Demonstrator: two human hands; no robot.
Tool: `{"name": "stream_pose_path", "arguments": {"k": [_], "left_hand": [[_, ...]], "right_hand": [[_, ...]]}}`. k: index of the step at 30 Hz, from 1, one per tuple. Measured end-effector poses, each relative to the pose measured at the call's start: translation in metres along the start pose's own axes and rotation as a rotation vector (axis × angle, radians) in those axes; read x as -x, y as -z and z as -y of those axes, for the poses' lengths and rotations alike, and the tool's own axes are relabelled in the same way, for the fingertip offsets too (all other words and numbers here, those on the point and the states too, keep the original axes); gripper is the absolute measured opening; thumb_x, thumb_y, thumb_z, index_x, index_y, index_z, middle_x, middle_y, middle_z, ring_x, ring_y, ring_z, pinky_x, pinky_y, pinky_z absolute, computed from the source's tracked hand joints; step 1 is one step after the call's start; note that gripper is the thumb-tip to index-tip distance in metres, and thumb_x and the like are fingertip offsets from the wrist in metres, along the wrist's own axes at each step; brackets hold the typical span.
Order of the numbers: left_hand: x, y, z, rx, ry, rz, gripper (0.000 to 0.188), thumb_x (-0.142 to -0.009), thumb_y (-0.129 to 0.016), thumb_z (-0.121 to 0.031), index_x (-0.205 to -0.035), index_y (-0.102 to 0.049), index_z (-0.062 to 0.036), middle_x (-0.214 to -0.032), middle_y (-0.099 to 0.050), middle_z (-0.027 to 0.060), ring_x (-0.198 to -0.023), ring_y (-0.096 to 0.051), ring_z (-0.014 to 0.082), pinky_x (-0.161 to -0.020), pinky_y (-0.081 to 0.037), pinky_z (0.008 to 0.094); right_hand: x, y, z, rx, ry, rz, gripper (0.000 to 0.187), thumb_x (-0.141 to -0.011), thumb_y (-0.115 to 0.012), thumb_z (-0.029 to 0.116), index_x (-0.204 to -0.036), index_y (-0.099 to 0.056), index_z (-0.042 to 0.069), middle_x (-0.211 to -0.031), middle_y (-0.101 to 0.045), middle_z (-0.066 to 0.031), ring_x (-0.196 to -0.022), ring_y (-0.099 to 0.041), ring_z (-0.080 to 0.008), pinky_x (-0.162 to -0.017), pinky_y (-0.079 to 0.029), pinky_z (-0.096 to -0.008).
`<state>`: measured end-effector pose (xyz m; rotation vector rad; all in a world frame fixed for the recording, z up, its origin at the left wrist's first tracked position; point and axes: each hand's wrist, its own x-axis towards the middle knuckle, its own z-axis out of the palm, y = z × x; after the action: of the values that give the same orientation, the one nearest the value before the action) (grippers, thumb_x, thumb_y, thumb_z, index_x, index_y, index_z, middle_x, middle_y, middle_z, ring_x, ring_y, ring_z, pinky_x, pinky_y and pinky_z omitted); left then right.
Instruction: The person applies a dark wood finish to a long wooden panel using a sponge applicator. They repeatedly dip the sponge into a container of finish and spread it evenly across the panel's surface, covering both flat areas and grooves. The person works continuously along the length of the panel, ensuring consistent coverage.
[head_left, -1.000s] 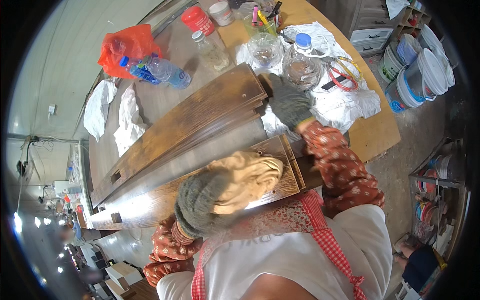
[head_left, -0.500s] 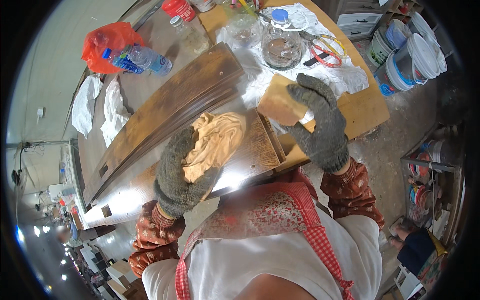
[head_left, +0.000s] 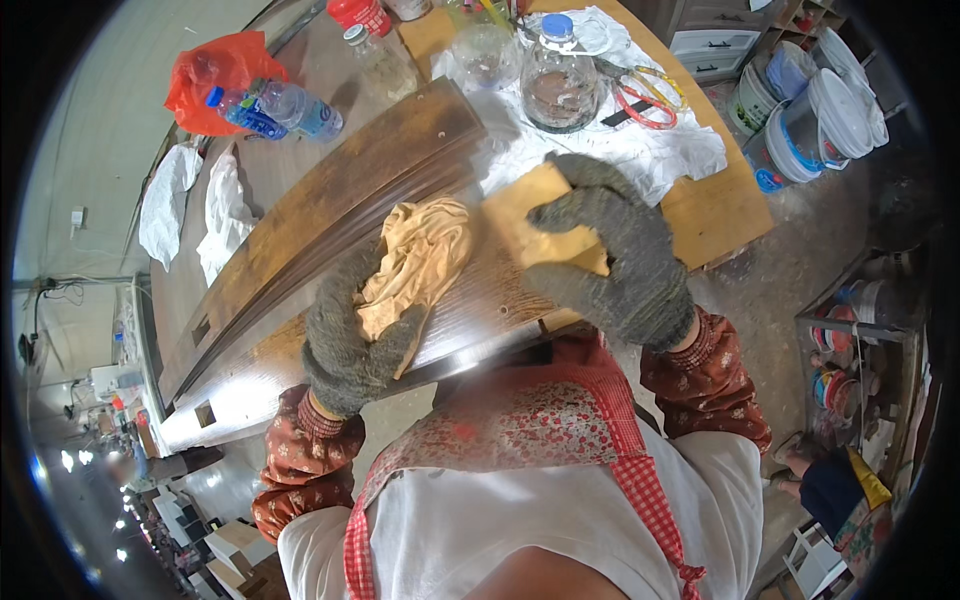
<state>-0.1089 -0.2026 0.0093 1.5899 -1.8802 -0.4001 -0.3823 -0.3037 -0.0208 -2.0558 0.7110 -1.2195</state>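
Observation:
My left hand (head_left: 345, 350), in a dark grey knit glove, is closed on a crumpled tan cloth (head_left: 420, 255) above a brown wooden board (head_left: 260, 385). My gloved right hand (head_left: 630, 255) grips a flat yellowish sponge pad (head_left: 540, 215) between thumb and fingers, over the board's right end. Just behind lies a stack of curved, dark-stained wooden pieces (head_left: 330, 185). The front board has a small square slot at its left end and shines under the light.
A clear jar with a blue lid (head_left: 560, 85), a glass jar (head_left: 485, 55) and scissors with red handles (head_left: 650, 110) stand or lie on white cloth. Water bottles (head_left: 295, 110) lie by a red plastic bag (head_left: 215, 75). Buckets (head_left: 825, 115) stand at right.
My right hand has moved left and slightly down with the sponge pad, now over the board's end. The left hand with the cloth has shifted slightly left and up.

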Motion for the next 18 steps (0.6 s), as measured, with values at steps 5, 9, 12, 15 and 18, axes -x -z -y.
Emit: {"name": "stream_pose_path", "arguments": {"k": [5, 9, 12, 15, 18], "left_hand": [[-0.001, 0.002, 0.004, -0.081, -0.094, 0.003, 0.059, -0.079, -0.077, -0.016, -0.128, -0.049, 0.0021, -0.119, -0.061, 0.0209, -0.106, -0.063, 0.0308, -0.09, -0.05, 0.0397], [-0.013, 0.018, 0.015, -0.114, -0.238, -0.05, 0.055, -0.082, -0.073, -0.013, -0.128, -0.047, 0.0024, -0.117, -0.061, 0.0199, -0.104, -0.063, 0.0313, -0.088, -0.05, 0.0404], [-0.028, 0.033, 0.004, -0.078, -0.033, -0.183, 0.059, -0.082, -0.073, -0.009, -0.133, -0.045, 0.0051, -0.125, -0.058, 0.0197, -0.114, -0.058, 0.0285, -0.097, -0.047, 0.0396], [-0.041, 0.046, 0.009, -0.289, -0.175, -0.075, 0.051, -0.081, -0.074, -0.019, -0.125, -0.054, -0.0013, -0.116, -0.063, 0.0169, -0.105, -0.062, 0.0327, -0.09, -0.049, 0.0419], [-0.069, 0.053, 0.006, -0.576, -0.3, 0.286, 0.051, -0.082, -0.073, -0.027, -0.127, -0.058, -0.0072, -0.128, -0.055, 0.0203, -0.112, -0.058, 0.0372, -0.093, -0.047, 0.0453]], "right_hand": [[-0.004, 0.004, 0.004, 0.07, -0.018, 0.033, 0.041, -0.067, -0.083, 0.016, -0.105, -0.067, 0.013, -0.129, -0.053, -0.018, -0.118, -0.055, -0.0365, -0.098, -0.048, -0.0435], [-0.005, -0.001, 0.001, 0.027, -0.025, 0.002, 0.035, -0.074, -0.078, 0.009, -0.106, -0.065, 0.005, -0.129, -0.055, -0.0194, -0.119, -0.055, -0.0339, -0.101, -0.044, -0.0415], [-0.007, 0.005, -0.011, -0.054, -0.142, -0.116, 0.033, -0.079, -0.073, 0.006, -0.109, -0.063, 0.002, -0.123, -0.06, -0.016, -0.117, -0.055, -0.0272, -0.099, -0.044, -0.0377], [0.0, 0.015, -0.016, -0.368, -0.409, -0.275, 0.038, -0.084, -0.068, 0.006, -0.121, -0.058, 0.003, -0.122, -0.06, -0.0127, -0.115, -0.054, -0.0208, -0.097, -0.044, -0.0346], [0.006, 0.015, -0.039, -0.444, -0.373, -0.336, 0.044, -0.093, -0.062, 0.018, -0.131, -0.051, 0.0, -0.127, -0.057, -0.0118, -0.111, -0.056, -0.0183, -0.091, -0.048, -0.0313]]}}
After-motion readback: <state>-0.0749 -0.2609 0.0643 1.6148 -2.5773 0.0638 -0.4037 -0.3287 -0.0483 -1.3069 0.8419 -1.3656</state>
